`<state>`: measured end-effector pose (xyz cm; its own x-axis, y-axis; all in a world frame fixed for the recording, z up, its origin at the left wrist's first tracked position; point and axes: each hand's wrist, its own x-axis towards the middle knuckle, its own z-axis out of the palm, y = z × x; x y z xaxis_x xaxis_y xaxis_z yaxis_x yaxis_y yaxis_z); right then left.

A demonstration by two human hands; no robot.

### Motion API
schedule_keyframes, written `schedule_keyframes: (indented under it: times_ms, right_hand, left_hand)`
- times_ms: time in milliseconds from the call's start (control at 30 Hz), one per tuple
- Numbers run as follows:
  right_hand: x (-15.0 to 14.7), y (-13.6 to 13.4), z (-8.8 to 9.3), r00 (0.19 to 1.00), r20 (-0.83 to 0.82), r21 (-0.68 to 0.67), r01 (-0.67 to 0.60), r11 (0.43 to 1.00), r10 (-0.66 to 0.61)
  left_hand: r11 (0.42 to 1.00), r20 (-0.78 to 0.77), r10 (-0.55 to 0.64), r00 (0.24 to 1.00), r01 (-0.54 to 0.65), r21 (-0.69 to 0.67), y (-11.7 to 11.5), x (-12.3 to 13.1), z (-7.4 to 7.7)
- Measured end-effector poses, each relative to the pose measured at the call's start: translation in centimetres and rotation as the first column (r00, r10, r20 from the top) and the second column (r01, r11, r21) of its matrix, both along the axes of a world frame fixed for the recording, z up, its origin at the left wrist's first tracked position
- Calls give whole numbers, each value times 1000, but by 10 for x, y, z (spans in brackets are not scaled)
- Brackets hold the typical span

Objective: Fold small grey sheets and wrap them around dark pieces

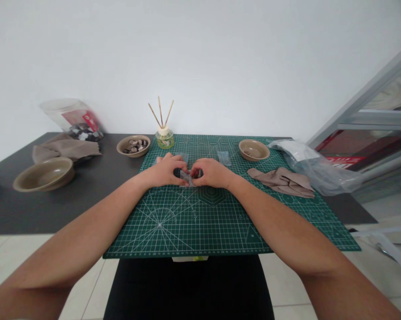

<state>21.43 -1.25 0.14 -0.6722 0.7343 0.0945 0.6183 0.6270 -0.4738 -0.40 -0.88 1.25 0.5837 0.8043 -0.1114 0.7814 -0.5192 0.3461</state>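
Note:
Over the green cutting mat (pixel 187 226), my left hand (pixel 168 171) and my right hand (pixel 212 172) meet at the middle, fingertips nearly touching. Both pinch a small, grey, see-through packet-like piece (pixel 186 178) between thumb and fingers. Its exact kind is too small to make out, and the fingers hide part of it. Just behind my left hand lies a flat bluish clear packet (pixel 182 157), partly covered by that hand. A similar bluish packet (pixel 224 158) rests on the mat beyond my right hand.
Left on the dark table (pixel 97 200) are an oval bowl (pixel 43 175), a brown cloth (pixel 65 146), a clear bag (pixel 83 124) and a bowl of dark discs (pixel 133 146). A reed diffuser (pixel 164 138) stands behind. To the right are a bowl (pixel 253 150), another cloth (pixel 283 181) and a plastic bag (pixel 320 169).

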Motion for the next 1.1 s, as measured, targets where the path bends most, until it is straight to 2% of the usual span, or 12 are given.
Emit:
schedule_keyframes:
  times_ms: [133, 233, 500, 867, 1100]
  right_hand:
    - [-3, 0, -5, 999, -6, 53, 52, 997, -51]
    - [-6, -1, -9, 999, -32, 78, 41, 996, -39]
    - [-8, 0, -10, 997, -76, 41, -20, 999, 23]
    - [-7, 2, -17, 993, -121, 32, -7, 999, 11]
    - [-7, 2, -17, 991, -130, 10, -4, 1000, 5]
  left_hand:
    - [1000, -1, 2, 1000, -2, -9, -1, 1, 1]
    - [1000, -7, -2, 1000, 2, -8, -1, 1, 1]
    - [1000, -6, -10, 1000, 10, -5, 1, 0, -1]
    - [1000, -1, -18, 1000, 18, 22, 3, -1, -6]
    - [1000, -4, -14, 1000, 14, 19, 1, 1, -3]
